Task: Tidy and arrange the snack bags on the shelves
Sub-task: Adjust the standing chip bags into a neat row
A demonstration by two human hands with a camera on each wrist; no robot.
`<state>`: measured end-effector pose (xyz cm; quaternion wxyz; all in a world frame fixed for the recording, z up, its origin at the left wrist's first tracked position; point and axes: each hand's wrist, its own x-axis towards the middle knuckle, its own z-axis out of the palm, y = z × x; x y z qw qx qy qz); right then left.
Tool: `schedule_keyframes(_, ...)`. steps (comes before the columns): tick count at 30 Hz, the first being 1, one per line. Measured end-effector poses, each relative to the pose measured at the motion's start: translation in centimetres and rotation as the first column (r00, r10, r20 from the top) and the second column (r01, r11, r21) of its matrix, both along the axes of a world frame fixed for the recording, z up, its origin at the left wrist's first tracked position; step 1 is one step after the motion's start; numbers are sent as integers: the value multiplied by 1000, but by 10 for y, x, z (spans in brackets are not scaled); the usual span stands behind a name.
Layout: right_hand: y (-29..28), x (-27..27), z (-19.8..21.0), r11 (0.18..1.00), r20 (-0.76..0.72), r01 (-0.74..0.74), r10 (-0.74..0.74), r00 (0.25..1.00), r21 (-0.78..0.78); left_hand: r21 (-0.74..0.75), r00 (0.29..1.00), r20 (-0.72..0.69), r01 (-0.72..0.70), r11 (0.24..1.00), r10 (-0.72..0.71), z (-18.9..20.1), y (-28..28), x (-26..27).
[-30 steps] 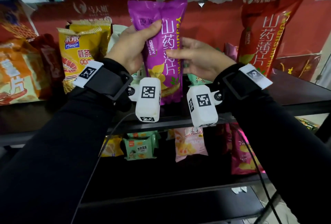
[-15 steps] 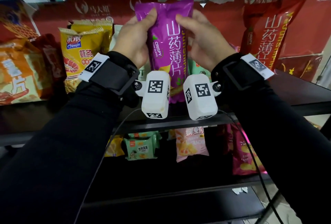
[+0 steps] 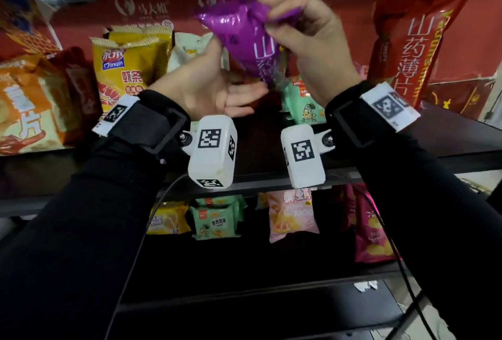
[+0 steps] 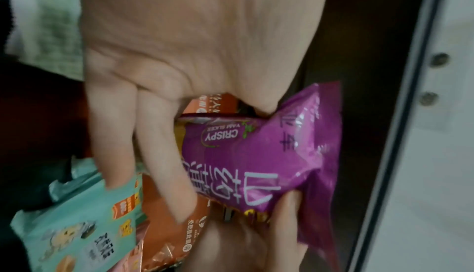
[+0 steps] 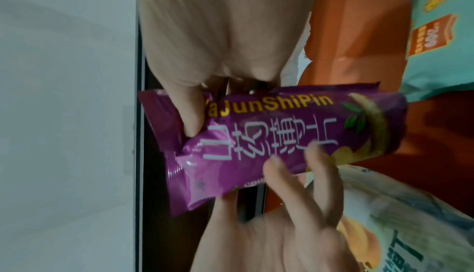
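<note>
A tall purple snack bag with white characters hangs tilted in front of the upper shelf. My right hand pinches its crumpled top end; in the right wrist view the thumb lies across the purple bag. My left hand is below and left of it, palm up with straight fingers, the thumb touching the bag's left side. The left wrist view shows those straight fingers beside the purple bag, not wrapped round it.
The upper shelf holds a tall red bag at right, a mint bag behind the hands, yellow and orange bags at left. Green, pink and magenta bags stand on the lower shelf.
Both hands held the purple bag upright. Now the right hand has lifted and tilted it by its top, and the left hand has let go and opened beneath it.
</note>
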<state>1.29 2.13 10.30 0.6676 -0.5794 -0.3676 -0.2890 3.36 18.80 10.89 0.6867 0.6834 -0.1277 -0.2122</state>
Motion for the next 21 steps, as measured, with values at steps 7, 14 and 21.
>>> schedule_keyframes(7, -26, -2, -18, 961, -224, -257, 229, 947, -105, -191, 998, 32, 56, 980, -50, -5, -1, 7)
schedule_keyframes(14, -35, 2, -17, 965, -515, -225, 262, 816, 134, -211, 978, 207, 82, 974, -38, -15, -10, 6)
schedule_keyframes(21, -25, 12, -25, 993, -626, -120, 102, 773, 14, -124, 958, 285, 67, 990, -30, -20, -20, 10)
